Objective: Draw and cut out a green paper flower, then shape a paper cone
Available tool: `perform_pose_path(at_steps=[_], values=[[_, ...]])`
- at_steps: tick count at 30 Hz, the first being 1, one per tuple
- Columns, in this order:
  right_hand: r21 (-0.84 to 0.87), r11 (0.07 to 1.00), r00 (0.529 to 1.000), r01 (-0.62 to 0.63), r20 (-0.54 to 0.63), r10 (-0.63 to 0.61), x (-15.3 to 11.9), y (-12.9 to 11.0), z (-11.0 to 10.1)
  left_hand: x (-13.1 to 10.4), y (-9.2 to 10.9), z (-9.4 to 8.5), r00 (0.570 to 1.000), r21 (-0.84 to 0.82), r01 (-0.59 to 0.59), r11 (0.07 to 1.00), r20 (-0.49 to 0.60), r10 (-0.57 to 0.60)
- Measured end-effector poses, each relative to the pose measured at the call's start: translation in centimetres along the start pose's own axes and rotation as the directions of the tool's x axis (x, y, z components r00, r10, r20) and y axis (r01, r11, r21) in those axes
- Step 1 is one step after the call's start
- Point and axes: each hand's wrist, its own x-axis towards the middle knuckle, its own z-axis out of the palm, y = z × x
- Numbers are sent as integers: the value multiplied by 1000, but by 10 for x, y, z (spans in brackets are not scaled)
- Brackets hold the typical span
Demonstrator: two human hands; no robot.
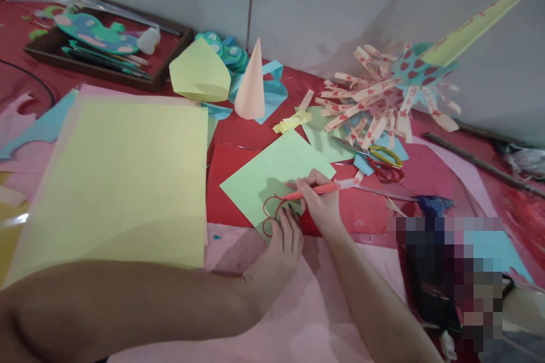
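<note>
A light green sheet of paper (272,164) lies turned at an angle on red paper in front of me. My right hand (317,198) grips a red marker (326,188), its tip touching the green sheet. Curved red outlines (269,212), like petals or loops, show beneath the tip. My left hand (286,241) rests on the sheet's near corner with fingers stretched out, holding nothing and covering part of the drawing.
Yellow sheets (128,181) are stacked at left. Behind stand a peach paper cone (253,88) and a wooden tray (172,62) of tools. Scissors (385,161), a glue gun (434,204) and a heart-patterned paper piece (415,71) with curled strips lie at right.
</note>
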Motion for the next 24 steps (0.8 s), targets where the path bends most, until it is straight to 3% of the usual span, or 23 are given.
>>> perform_pose_path(at_steps=[18,24], values=[[-20,1000,1000,6,12,-6,0,4,0,0,0,0,1000,1,2,1000,-14,-2],[-67,998,997,21,-67,-25,-1,2,2,0,-2,-1,1000,-7,6,1000,-9,-6]])
